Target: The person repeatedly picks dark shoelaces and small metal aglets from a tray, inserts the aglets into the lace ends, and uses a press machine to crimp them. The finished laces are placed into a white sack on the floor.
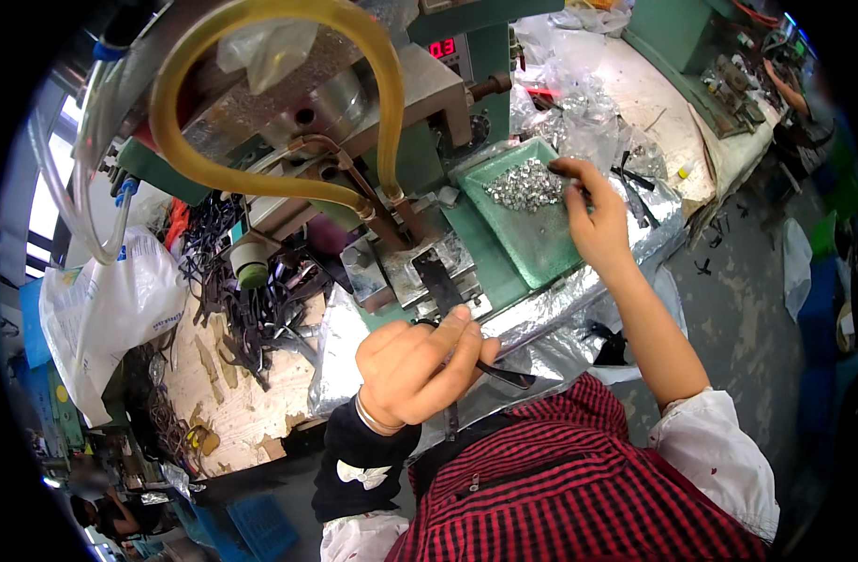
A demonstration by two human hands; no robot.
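My left hand [415,365] is closed around a dark flat strap [452,295] whose far end lies on the metal bed of a green press machine [401,140]. My right hand [590,214] reaches over a green tray [532,248], fingertips pinching at a heap of small shiny metal pieces [525,184]. Whether a piece is between the fingers cannot be made out. A bracelet sits on my left wrist, above a black sleeve cover.
A thick yellow hose [260,178] loops over the machine. Dark straps [251,309] lie piled on the worn wooden bench at left, beside a white plastic bag [110,309]. Clear plastic bags [569,108] sit behind the tray. Another person's hand [787,89] works at far right.
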